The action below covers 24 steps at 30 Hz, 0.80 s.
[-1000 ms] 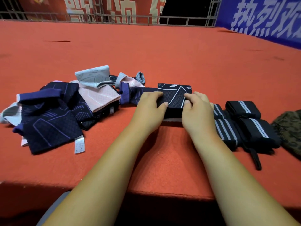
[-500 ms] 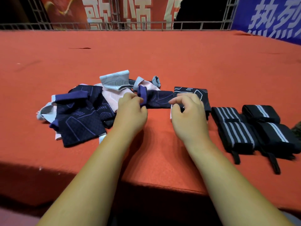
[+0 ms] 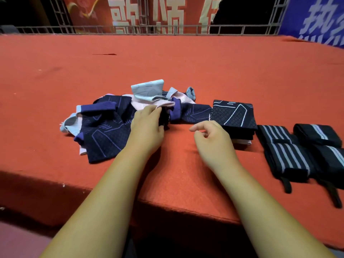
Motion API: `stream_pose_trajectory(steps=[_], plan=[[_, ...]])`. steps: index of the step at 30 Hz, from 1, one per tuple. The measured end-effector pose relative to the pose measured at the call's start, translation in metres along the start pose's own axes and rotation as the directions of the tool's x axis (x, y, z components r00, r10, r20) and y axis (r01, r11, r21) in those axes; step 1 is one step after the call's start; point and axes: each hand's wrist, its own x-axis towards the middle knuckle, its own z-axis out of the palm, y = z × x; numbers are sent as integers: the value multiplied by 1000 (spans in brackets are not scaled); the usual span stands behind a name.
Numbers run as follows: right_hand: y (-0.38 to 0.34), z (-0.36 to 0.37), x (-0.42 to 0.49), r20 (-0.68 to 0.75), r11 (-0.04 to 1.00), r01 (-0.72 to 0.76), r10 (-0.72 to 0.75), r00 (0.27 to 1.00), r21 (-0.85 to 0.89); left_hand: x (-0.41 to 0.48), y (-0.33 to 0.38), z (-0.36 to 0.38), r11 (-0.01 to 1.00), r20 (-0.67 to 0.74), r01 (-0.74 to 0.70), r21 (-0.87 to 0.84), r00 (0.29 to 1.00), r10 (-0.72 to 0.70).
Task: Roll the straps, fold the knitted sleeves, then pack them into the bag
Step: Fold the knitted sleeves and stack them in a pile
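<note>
A loose heap of knitted sleeves [image 3: 104,127], navy, pink and pale blue, lies left of centre on the red table. My left hand [image 3: 147,127] grips a dark sleeve edge [image 3: 164,118] at the heap's right side. One navy sleeve [image 3: 193,113] stretches from there toward a folded stack of dark sleeves [image 3: 234,116]. My right hand [image 3: 210,136] hovers in front of that stack, fingers loosely curled, holding nothing. Rolled black straps with grey stripes [image 3: 284,153] lie in a row to the right.
The red-covered table [image 3: 186,67] stretches far back to a metal railing [image 3: 167,29] with banners behind. Its front edge [image 3: 167,203] runs just below my forearms. More rolled straps [image 3: 320,135] sit at the far right edge of view.
My hands left the folded stack and moved left. The left hand reached into the heap and took hold of a dark sleeve; the right hand let go and hangs loose. The camera turned left.
</note>
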Motion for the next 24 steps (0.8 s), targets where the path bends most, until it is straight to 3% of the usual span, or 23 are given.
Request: stream_pose_trajectory(steps=[2,5,10,16,19,24], plan=[[0,0,1,12,1000,-16,15,1000,17,1,6,-8,982,-135,-73,-176,990,49],[-1,2,1,82,988,-89,80,993,122,-3,26,-24,863,-219,-93,-497,975,-21],[-5,-2,-1,140,965,-107,75,987,239,-12,42,-32,476,16,68,-877,993,-113],[0,-4,4,88,943,-163,144,986,291,-5,39,-19,83,190,211,-974,959,-213],[-2,-4,3,74,926,-137,119,990,351,-5,35,-22,105,207,222,-969,969,-136],[-11,-5,2,4,902,-98,106,994,421,-14,23,-26,545,340,229,-807,934,111]])
